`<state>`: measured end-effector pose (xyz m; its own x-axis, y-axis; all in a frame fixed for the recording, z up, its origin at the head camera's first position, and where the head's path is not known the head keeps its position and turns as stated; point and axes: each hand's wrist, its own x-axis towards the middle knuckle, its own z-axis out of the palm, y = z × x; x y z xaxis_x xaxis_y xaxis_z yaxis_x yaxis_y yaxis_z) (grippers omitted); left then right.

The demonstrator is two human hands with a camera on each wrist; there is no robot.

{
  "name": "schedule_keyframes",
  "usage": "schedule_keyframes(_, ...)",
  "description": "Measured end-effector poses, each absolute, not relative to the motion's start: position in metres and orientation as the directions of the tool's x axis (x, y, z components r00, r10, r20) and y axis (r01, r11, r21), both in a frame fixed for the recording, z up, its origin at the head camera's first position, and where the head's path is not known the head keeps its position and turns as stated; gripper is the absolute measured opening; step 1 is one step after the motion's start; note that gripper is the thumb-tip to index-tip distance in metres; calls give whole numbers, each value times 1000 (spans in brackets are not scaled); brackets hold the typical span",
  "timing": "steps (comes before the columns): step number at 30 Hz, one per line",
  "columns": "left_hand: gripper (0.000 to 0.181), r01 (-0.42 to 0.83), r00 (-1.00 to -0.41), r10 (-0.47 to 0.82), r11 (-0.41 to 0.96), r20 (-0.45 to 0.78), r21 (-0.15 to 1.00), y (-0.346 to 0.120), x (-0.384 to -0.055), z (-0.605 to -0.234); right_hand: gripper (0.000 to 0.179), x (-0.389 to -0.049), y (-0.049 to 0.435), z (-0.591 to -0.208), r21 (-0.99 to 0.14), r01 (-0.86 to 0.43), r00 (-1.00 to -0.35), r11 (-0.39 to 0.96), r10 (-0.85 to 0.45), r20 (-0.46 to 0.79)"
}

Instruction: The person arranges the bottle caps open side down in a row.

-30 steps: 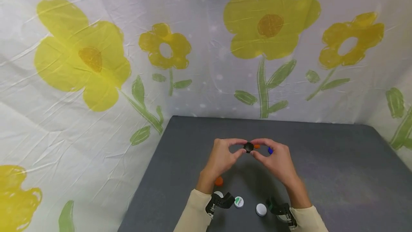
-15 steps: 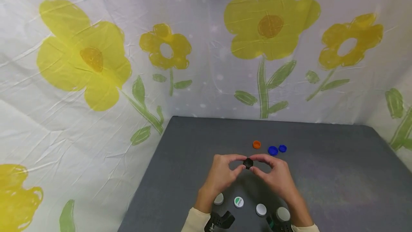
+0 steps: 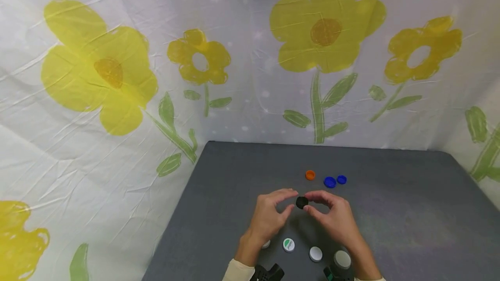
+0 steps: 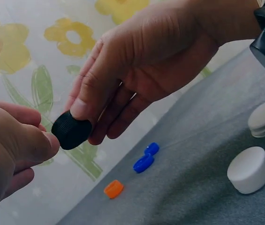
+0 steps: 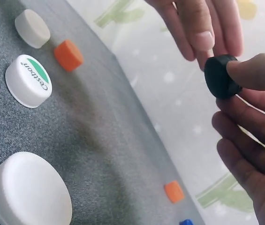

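Observation:
A small black bottle cap (image 3: 302,202) with a ribbed side is held up over the grey table. My right hand (image 3: 337,216) pinches it between thumb and fingers, and the right wrist view shows that thumb pressed on the cap (image 5: 220,77). Just to its left is my left hand (image 3: 268,214), thumb and forefinger spread, with a narrow gap between them and the cap in the head view. In the left wrist view, the left thumb (image 4: 50,142) overlaps the edge of the cap (image 4: 71,130).
Farther back on the table (image 3: 410,211) lie an orange cap (image 3: 310,174) and two blue caps (image 3: 330,182). Nearer are a white cap with a green mark (image 3: 288,245), a plain white cap (image 3: 315,254) and a greyish one (image 3: 342,259). Another orange cap (image 5: 68,55) appears in the right wrist view.
Both hands have come down and nearer with the black cap, uncovering the orange and blue caps behind. The left fingers have let go of the cap; the right hand keeps it.

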<state>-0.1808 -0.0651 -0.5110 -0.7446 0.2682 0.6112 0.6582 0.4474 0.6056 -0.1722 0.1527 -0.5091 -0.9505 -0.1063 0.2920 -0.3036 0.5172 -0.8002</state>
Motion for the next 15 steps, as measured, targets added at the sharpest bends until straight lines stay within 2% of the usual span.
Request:
schedule_keyframes(11,25,641,-766,302,420,567,643,-66,-177,-517,25,-173,152,-510,-897,-174,-981,405,-147,124)
schedule_keyframes(15,22,603,-797,280,417,535,680,-66,-176,-516,24,-171,150,-510,-904,-170,-982,392,-141,124)
